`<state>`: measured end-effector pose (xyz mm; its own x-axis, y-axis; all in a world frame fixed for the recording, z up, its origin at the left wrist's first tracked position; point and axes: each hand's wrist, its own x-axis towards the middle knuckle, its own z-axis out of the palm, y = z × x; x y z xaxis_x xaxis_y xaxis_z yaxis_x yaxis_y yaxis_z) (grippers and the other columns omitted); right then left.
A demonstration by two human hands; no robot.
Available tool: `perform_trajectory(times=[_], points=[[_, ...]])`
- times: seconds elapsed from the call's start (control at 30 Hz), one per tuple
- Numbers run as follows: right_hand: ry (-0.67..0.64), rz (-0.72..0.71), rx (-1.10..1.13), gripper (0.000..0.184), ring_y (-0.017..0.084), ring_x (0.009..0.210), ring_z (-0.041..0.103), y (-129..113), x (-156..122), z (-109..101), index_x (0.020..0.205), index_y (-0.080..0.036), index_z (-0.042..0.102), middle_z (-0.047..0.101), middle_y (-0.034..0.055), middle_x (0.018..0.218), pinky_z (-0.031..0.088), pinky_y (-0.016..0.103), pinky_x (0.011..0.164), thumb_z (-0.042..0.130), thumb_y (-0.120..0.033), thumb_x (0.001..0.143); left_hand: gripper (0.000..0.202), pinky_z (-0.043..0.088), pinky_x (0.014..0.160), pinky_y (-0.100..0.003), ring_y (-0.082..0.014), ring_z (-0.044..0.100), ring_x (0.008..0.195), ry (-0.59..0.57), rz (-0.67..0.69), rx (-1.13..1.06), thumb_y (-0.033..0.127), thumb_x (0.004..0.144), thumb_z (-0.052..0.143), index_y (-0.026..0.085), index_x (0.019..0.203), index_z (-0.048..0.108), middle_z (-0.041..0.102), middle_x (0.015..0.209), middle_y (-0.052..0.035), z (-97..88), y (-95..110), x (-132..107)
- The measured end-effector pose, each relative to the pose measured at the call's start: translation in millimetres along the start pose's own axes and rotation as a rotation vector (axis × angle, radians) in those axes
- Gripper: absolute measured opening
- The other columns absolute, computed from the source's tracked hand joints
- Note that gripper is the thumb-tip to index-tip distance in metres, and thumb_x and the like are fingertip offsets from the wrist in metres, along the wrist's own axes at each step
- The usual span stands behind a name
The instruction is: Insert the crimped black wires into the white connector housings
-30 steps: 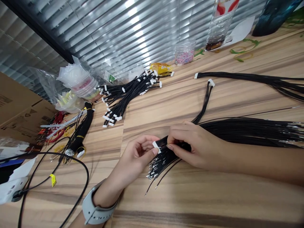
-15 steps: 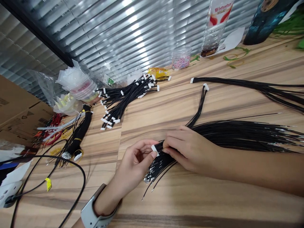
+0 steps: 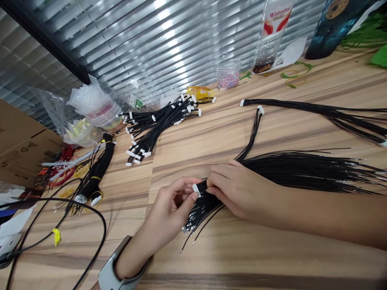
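My left hand (image 3: 169, 211) pinches a small white connector (image 3: 196, 189) between thumb and fingers. My right hand (image 3: 238, 189) meets it from the right, fingertips pinched on a thin black wire at the connector. Both hands rest over a long bundle of loose black wires (image 3: 302, 171) with bare metal ends (image 3: 189, 225) fanning out below the hands. A grey watch (image 3: 116, 274) sits on my left wrist.
A pile of finished black wires with white connectors (image 3: 154, 125) lies at the back left, two more harnesses (image 3: 317, 108) at the right. Plastic bags (image 3: 90, 106), a tied wire bundle (image 3: 98, 169), a black cable (image 3: 60, 221), a small jar (image 3: 228, 74) and a bottle (image 3: 270, 36) stand around.
The view has shifted slightly; both hands stay together at the connector, with only small finger movements.
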<state>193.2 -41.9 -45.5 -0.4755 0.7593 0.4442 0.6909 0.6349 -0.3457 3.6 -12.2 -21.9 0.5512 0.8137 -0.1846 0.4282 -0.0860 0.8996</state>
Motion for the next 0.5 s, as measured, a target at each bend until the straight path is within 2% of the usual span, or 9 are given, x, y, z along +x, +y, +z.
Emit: perform_trajectory(times=[0.17,0.3,0.5], points=[[0.029,0.090,0.044,0.018,0.015,0.065,0.047,-6,0,2,0.073,-0.012,0.055,0.056,0.0039,0.069,0.030,0.029,0.065,0.043,-0.013,0.086,0.021,0.046,0.071,-0.019,-0.0102,0.060,0.079,0.038,0.018,-0.043,0.019,0.082,0.056,0.019,0.103,0.058,0.067,0.087,-0.0018,5.2,3,0],[0.065,0.073,0.025,0.019,0.015,0.064,0.047,-6,0,7,0.072,-0.012,0.055,0.056,0.0042,0.068,0.029,0.029,0.062,0.043,-0.012,0.086,0.020,0.047,0.073,-0.020,-0.0117,0.062,0.081,0.066,-0.028,-0.084,0.020,0.081,0.058,0.018,0.101,0.060,0.068,0.088,-0.0031,8.9,5,-1],[0.099,0.010,-0.019,0.015,0.015,0.066,0.046,-6,0,9,0.074,-0.013,0.055,0.056,0.0029,0.069,0.030,0.029,0.063,0.045,-0.010,0.085,0.020,0.050,0.073,-0.021,-0.0130,0.064,0.077,0.138,-0.009,-0.129,0.022,0.077,0.062,0.019,0.097,0.062,0.070,0.085,-0.0026,10.9,1,-1]])
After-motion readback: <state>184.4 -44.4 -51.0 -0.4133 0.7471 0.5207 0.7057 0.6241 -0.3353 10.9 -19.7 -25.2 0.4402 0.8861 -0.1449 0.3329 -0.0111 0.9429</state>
